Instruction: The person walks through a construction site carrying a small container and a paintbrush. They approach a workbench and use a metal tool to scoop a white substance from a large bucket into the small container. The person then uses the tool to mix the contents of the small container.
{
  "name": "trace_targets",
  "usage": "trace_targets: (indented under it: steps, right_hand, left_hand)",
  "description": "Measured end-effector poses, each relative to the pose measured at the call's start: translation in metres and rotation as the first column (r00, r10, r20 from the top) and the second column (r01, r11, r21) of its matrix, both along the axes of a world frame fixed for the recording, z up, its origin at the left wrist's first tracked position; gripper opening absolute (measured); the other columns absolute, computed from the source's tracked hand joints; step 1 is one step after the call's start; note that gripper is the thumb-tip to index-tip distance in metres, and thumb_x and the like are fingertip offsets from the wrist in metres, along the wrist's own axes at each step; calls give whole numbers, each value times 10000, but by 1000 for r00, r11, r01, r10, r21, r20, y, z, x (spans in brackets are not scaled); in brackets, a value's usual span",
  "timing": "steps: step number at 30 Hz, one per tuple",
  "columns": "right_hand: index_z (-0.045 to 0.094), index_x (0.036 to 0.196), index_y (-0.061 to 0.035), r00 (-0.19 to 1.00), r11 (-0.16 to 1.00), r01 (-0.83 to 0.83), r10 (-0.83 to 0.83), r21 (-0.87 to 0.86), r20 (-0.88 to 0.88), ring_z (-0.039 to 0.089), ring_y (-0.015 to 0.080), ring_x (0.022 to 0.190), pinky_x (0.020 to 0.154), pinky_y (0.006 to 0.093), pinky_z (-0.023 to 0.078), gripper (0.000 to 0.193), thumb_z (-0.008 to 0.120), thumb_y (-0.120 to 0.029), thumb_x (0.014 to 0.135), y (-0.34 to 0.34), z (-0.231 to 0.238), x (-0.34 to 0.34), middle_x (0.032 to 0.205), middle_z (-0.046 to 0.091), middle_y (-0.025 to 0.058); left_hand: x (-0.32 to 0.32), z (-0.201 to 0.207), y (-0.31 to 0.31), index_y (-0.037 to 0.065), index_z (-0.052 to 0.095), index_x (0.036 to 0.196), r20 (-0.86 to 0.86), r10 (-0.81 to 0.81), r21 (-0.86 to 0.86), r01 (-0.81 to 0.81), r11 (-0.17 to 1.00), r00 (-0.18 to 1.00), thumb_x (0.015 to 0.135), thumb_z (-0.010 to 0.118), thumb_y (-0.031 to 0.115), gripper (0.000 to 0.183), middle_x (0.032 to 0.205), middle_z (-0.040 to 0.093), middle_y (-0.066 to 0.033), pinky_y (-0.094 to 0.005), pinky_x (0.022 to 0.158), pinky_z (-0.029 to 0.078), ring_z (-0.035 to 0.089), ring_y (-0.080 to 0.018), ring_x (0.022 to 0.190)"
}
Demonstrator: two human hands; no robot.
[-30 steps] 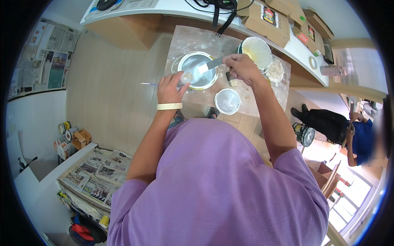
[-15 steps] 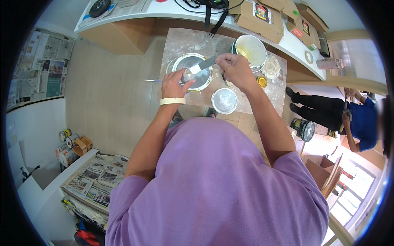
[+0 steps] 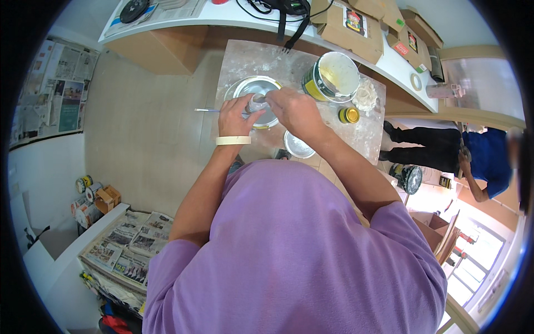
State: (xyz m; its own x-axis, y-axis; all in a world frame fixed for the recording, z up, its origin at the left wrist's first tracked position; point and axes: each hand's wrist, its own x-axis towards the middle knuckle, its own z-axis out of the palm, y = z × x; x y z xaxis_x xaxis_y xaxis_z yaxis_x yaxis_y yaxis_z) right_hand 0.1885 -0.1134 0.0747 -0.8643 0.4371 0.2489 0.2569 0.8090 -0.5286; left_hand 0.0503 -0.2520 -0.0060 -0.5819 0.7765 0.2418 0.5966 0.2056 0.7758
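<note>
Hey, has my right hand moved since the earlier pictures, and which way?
Yes. Judged against the round tub, your right hand has moved left: earlier it was beyond the right rim, now its fingers overlap it.

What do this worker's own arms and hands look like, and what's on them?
They are human arms, with no cables. Both the left hand and right hand are gloveless. A plain, pale cream band circles the left wrist; none shows on the right. The short sleeves are plain lilac.
</note>
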Motion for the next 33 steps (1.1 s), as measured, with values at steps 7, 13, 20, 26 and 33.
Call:
trace_targets:
  steps: [7,13,20,26,33]
  right_hand:
    - [699,951,-73,997,998,-48,47,27,55,720,407,781,662,514,571,83,675,-152,956,3,3,-8,913,720,161]
    - [695,943,-74,997,999,-29,28,26,70,720,400,791,676,510,567,67,679,-137,958,-2,7,-8,892,710,157]
    - [709,953,-61,999,999,-33,32,9,3,718,384,799,684,480,569,80,709,-139,936,-8,10,-6,883,707,157]
    - [733,966,-44,1000,1000,-4,4,-2,24,712,380,820,710,451,569,82,726,-114,924,-13,19,-3,906,722,163]
    - [727,962,-42,999,1000,-7,6,-17,-52,710,375,813,700,447,564,79,732,-105,916,-18,28,1,892,716,158]
  left_hand:
    - [0,1,-3,89,766,1256,4,11,54,-11,998,1000,789,913,205,503,1184,770,-119,-443,957,537,678,-340,1073]
    - [0,1,-6,107,776,1250,36,18,106,-21,994,999,787,911,192,490,1191,772,-112,-437,965,542,680,-330,1090]
    - [0,4,-9,108,777,1253,52,21,114,-27,993,998,792,905,174,483,1198,772,-111,-429,955,548,684,-319,1102]
    - [-1,11,-10,98,768,1278,46,-5,97,1,995,999,783,895,105,512,1231,764,-124,-424,986,547,690,-322,1127]
    - [1,18,-11,93,764,1280,65,-7,96,1,995,998,770,886,78,525,1239,763,-123,-423,994,541,685,-316,1128]
